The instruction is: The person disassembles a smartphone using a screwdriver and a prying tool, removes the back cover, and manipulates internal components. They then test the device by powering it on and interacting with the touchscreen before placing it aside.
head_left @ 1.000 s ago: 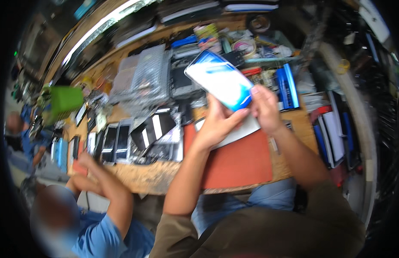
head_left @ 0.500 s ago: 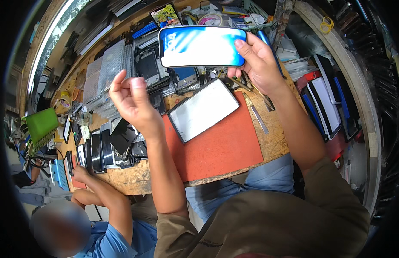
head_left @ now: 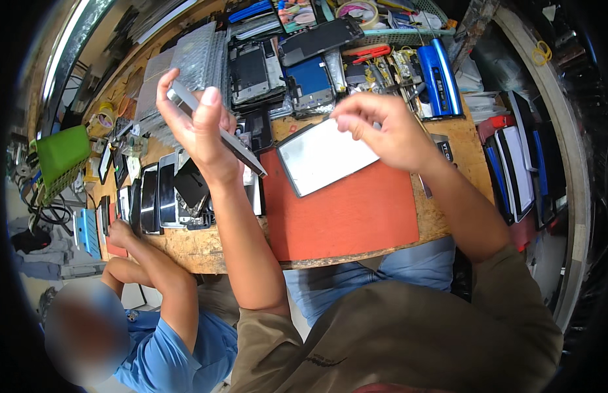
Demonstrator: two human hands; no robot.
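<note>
My left hand [head_left: 209, 141] is raised over the left part of the workbench, its fingers wrapped round a smartphone [head_left: 244, 154]. The phone is tilted and seen nearly edge-on, so its screen is hidden. My right hand [head_left: 396, 134] hovers over the right end of a dark-framed white panel [head_left: 323, 157], fingers loosely bent and thumb close to the index finger. Nothing visible is in its grip. Beneath the panel lies a red-orange mat [head_left: 343, 223].
Phone parts [head_left: 251, 72] and bubble-wrap sheets [head_left: 179, 72] crowd the back. A blue cylindrical tool [head_left: 438, 78] stands at the back right, near a basket [head_left: 409, 36]. At left, a co-worker in a blue shirt [head_left: 186, 354] sits beside several phones [head_left: 166, 190].
The lit phone has passed from my right hand to my left and turned edge-on. My right hand has come down over the white panel. The head view has shifted slightly.
</note>
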